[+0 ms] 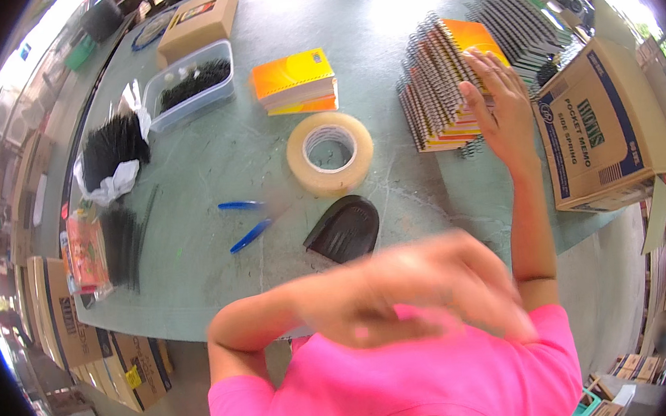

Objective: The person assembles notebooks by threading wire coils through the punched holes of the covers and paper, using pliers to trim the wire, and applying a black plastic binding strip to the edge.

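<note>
Your right grip point(503, 108) is spread wide, laid over the stack of spiral notebooks point(437, 94) near the table's point(196, 254) right edge; your left grip point(440, 278) is blurred before your chest at the near edge, so whether it holds anything cannot be told. For steadiness, spread the right-hand pressure evenly, as the coils might snag or slide. Carton point(597, 132) just beside the stack; tape roll point(331, 181) nearer table centre.

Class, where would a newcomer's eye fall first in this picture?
The pink shirt along the lower edge would likely draw the eye first, with the blurred left hand before it. Next comes the stack of spiral-bound notebooks at upper right, the right hand on it, then the roll of tape mid-picture.
</note>
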Demonstrator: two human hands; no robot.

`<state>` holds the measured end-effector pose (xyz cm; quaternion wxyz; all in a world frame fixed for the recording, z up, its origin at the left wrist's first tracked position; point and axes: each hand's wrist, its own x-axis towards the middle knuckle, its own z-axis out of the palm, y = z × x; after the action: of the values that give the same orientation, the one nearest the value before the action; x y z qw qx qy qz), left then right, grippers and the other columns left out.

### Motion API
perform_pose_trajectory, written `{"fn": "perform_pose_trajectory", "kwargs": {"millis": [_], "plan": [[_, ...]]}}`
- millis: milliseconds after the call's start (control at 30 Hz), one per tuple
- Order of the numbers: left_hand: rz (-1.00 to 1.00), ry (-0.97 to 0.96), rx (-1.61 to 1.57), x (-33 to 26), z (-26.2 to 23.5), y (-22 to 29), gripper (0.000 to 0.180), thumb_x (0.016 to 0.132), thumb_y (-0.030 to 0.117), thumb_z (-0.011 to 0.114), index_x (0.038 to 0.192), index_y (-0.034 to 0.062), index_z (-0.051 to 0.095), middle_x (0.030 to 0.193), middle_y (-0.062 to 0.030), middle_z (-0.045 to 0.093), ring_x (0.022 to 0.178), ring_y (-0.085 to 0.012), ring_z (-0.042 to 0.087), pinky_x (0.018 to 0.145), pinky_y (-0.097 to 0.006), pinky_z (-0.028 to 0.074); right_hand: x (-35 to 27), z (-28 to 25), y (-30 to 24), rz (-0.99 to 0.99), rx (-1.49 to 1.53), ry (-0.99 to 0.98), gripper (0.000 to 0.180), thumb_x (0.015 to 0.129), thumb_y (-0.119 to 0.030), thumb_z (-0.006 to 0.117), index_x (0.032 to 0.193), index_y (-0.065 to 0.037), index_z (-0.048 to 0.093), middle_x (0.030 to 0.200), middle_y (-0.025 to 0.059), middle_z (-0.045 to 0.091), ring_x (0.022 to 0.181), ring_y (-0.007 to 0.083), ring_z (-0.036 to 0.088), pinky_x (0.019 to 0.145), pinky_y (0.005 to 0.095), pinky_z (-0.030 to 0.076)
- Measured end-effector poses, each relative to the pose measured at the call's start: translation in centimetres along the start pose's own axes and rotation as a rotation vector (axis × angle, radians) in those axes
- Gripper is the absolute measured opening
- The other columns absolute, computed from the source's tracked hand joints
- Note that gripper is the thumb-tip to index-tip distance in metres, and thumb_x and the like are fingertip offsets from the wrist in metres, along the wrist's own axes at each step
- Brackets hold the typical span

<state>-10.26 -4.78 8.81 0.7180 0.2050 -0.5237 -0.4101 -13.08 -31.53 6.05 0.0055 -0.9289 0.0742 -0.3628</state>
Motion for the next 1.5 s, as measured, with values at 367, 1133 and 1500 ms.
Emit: {"fn": "perform_pose_trajectory", "kwargs": {"millis": [367, 1133, 1500], "plan": [[0.406, -0.233, -0.775, 0.2, 6.0, -2.2, 0.04, 0.075, -0.013, 0.037, 0.104, -0.008, 0.064, 0.11, -0.0105, 0.065, 0.114, -0.0284, 0.043, 0.097, -0.033, 0.033, 0.3, -0.6, -3.6, -0.122, 0.039, 0.22, 0.02, 0.086, -0.02, 0.064, 0.102, -0.009, 0.067, 0.122, 0.0088, 0.06, 0.125, 0.0288, 0.047, 0.105, 0.0441, 0.03], [-0.601, 1.351, 1.921, -28.1, -21.8, 10.4, 0.021, 0.086, 0.017, 0.06, 0.105, 0.0083, 0.065, 0.093, -0.0083, 0.064, 0.086, -0.0237, 0.06, 0.075, -0.034, 0.046, 7.4, 19.9, -12.3, -0.302, 0.376, -0.23, 0.021, 0.081, -0.006, 0.055, 0.1, -0.011, 0.062, 0.098, 0.0068, 0.065, 0.096, 0.0261, 0.061, 0.085, 0.0394, 0.046], [-0.741, 0.95, 2.217, -20.6, -21.2, 5.8, 0.037, 0.09, 0.021, 0.054, 0.126, 0.0153, 0.047, 0.086, -0.0121, 0.061, 0.077, -0.0326, 0.062, 0.064, -0.044, 0.049, 3.6, 11.1, -12.1, -0.271, 0.343, -0.387, 0.02, 0.08, -0.012, 0.059, 0.099, -0.008, 0.06, 0.09, 0.012, 0.066, 0.088, 0.032, 0.062, 0.073, 0.0418, 0.048]]}}
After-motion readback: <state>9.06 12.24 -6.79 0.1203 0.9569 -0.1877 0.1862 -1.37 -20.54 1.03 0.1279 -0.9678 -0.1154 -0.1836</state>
